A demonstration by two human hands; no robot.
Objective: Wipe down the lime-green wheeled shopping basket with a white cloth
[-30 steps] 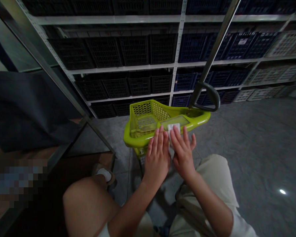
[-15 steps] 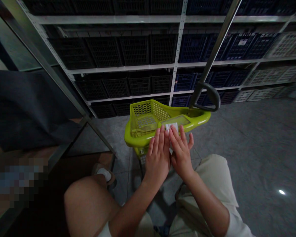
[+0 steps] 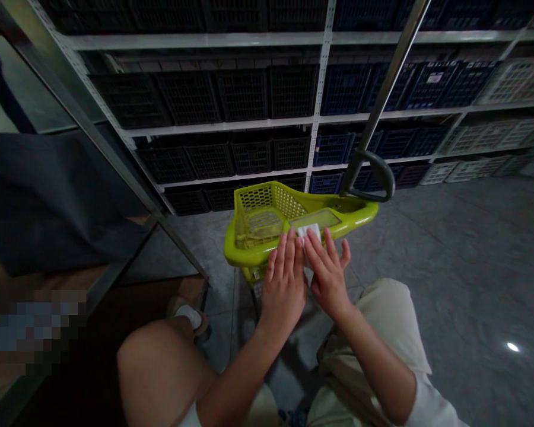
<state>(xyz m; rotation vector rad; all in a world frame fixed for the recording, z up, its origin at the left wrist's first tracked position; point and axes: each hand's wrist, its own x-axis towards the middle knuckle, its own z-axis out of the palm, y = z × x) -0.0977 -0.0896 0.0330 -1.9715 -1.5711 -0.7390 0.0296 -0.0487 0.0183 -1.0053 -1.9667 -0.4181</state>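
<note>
A folded white cloth [image 3: 311, 230] lies against the near rim of a yellow-green plastic basket cart [image 3: 249, 255]. My right hand [image 3: 327, 276] is on this cloth, with its first fingers pressed over it and the little finger spread outward. Close beside it, my left hand [image 3: 285, 284] rests with straight fingers laid flat toward the rim, tips at the cloth's left edge. Both palms face down and away, so what lies under them is mostly hidden. A small white patch shows between the two hands.
A metal pole [image 3: 394, 65] with a dark grey loop handle [image 3: 385, 178] rises from the cart's right end. Behind stand white shelves [image 3: 231, 124] with several black crates [image 3: 240, 95] and blue crates [image 3: 345, 89]. At left are a metal-framed table [image 3: 160, 219] and dark fabric [image 3: 57, 196].
Both hands stay at the same part of the rim, with only slight shifts of the fingers. The view has tilted a little.
</note>
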